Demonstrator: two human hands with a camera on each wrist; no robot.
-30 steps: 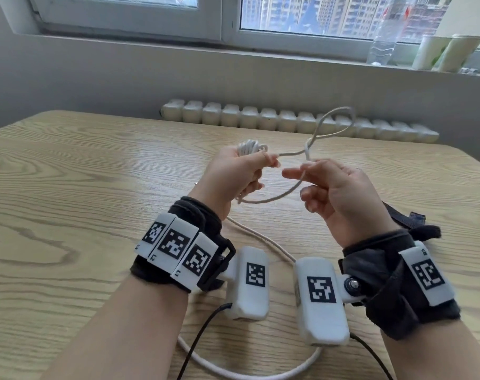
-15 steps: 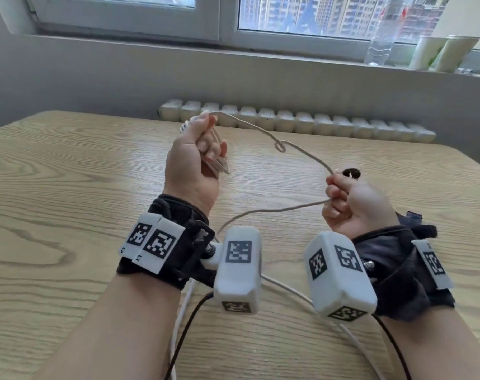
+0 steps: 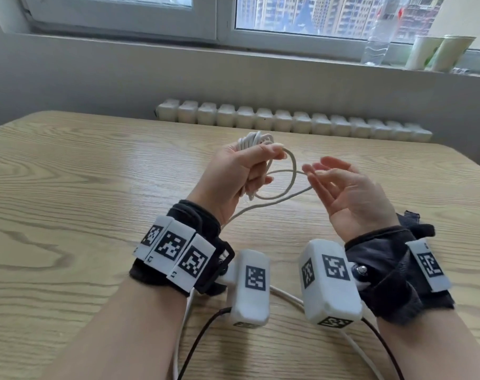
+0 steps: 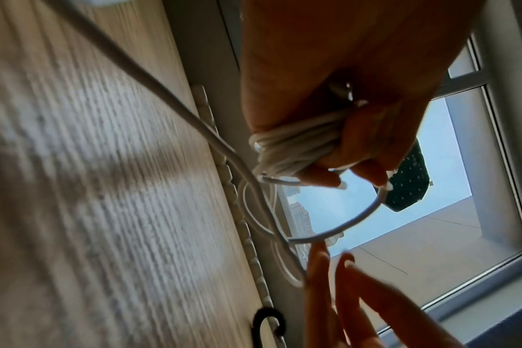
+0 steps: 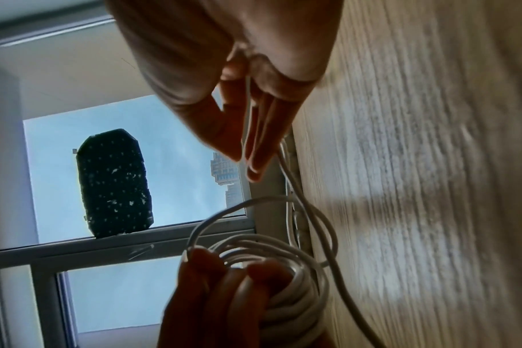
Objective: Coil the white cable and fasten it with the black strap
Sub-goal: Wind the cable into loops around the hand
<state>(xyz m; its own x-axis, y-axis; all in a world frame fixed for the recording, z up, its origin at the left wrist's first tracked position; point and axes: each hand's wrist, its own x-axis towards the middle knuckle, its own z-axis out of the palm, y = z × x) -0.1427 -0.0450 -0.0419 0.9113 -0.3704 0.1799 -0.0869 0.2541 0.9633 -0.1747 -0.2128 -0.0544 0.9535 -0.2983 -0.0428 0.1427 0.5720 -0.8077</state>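
Coiling is well underway: our left hand (image 3: pixel 241 171) grips several white cable (image 3: pixel 256 139) loops at frame centre; our right hand (image 3: pixel 348 193) spreads wide, empty. Loose cable remains, no strap visible.

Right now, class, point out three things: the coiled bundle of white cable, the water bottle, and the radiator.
coiled bundle of white cable (image 3: pixel 254 139): head view, turns above the left hand's grip.
water bottle (image 3: pixel 377 42): head view, clear body, on the windowsill.
radiator (image 3: pixel 288 123): head view, middle ribs behind the table.

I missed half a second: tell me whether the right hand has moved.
Yes. The right hand has swung left across the table, toward the left hand, and opened its fingers beside the white cable loop.
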